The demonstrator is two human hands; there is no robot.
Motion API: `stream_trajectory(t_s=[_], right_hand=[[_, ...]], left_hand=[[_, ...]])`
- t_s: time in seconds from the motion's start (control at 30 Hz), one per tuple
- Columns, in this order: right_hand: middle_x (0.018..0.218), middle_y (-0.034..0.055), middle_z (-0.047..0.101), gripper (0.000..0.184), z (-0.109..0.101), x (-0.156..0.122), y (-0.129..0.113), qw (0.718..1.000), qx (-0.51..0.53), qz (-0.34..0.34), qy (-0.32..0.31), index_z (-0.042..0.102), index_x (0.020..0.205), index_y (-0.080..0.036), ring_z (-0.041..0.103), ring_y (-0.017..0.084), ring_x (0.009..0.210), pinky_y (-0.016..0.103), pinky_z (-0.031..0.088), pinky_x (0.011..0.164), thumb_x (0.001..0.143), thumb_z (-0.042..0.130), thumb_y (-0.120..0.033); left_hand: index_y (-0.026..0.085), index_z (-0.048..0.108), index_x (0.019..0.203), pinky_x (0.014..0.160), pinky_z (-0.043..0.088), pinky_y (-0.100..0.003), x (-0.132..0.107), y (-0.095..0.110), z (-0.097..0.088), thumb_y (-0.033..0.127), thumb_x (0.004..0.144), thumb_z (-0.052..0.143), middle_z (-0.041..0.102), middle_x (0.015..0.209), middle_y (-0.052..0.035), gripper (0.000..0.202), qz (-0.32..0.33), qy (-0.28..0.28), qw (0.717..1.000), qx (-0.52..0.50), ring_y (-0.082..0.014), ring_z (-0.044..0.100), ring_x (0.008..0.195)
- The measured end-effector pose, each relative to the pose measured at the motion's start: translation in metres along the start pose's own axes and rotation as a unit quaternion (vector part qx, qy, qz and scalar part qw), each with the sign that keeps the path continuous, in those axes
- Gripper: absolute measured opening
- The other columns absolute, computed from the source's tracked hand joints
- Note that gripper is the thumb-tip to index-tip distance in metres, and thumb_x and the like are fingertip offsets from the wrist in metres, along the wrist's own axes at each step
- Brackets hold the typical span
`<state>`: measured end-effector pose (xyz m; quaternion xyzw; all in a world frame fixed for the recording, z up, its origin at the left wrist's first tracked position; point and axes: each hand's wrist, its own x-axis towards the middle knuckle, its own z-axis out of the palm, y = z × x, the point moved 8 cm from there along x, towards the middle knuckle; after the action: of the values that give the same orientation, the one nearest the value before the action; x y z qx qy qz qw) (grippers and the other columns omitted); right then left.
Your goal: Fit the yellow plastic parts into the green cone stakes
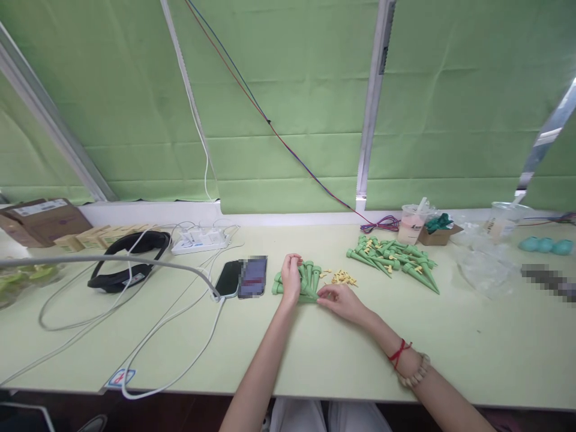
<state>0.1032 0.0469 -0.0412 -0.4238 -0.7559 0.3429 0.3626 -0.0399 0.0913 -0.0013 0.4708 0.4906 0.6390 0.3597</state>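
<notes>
My left hand [291, 279] lies over a small pile of green plastic spikes [308, 273], its fingers curled, and partly hides them. These spikes have round capped heads and taper to a point. My right hand [342, 302] is closed, with thumb and fingertips pinched at the tapered end of a spike lying sideways beneath my left hand. What exactly the left fingers grip is mostly covered. Just beyond my right hand sits a little heap of small yellow plastic pieces [343, 277].
Farther right lies a larger pile of green spikes with yellow pieces [393, 255]. Two phones [252, 277] rest left of my hands, near white cables, a power strip [200, 241] and a black headband device [121, 279]. Drink cups [410, 225] and a plastic bag [483, 270] stand right.
</notes>
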Motion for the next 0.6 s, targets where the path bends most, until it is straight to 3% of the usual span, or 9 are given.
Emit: stream_trajectory(t_s=[0.1,0.27,0.4,0.6], right_hand=[[0.073,0.0024,0.066,0.02,0.004,-0.002,-0.002,0.998,-0.066,-0.006,-0.024,0.068,0.081,-0.018,0.057,0.013,0.061,0.024,0.041,0.058,0.073,0.061,-0.035],[0.077,0.0005,0.066,0.02,0.004,-0.002,-0.001,0.996,-0.091,-0.007,-0.024,0.067,0.086,-0.02,0.054,0.011,0.059,0.022,0.04,0.057,0.07,0.064,-0.033],[0.077,-0.0004,0.065,0.019,0.003,-0.003,-0.005,0.994,-0.103,-0.014,-0.024,0.065,0.086,-0.02,0.052,0.009,0.057,0.021,0.038,0.057,0.069,0.064,-0.029],[0.064,-0.0028,0.059,0.012,0.002,-0.005,-0.012,0.989,-0.149,-0.015,-0.02,0.06,0.073,-0.018,0.049,0.009,0.056,0.019,0.033,0.055,0.067,0.064,-0.028]], left_hand=[[0.018,0.05,0.072,0.071,0.039,-0.026,0.004,-0.003,-0.007,0.03,0.073,0.04,0.054,0.075,-0.0008,0.016,-0.005,0.021,1.0,-0.003,-0.0138,0.053,0.072],[0.018,0.051,0.072,0.068,0.039,-0.025,0.006,-0.004,-0.008,0.03,0.073,0.04,0.055,0.075,-0.0008,0.016,-0.011,0.02,1.0,-0.001,-0.0136,0.053,0.072],[0.018,0.053,0.073,0.066,0.038,-0.024,-0.001,-0.002,0.001,0.029,0.073,0.041,0.056,0.074,-0.0014,0.017,-0.007,-0.004,1.0,0.011,-0.0136,0.052,0.071],[0.018,0.052,0.072,0.065,0.037,-0.025,-0.013,-0.005,0.023,0.026,0.071,0.043,0.054,0.073,-0.001,0.013,-0.004,-0.062,0.998,0.026,-0.0131,0.05,0.068]])
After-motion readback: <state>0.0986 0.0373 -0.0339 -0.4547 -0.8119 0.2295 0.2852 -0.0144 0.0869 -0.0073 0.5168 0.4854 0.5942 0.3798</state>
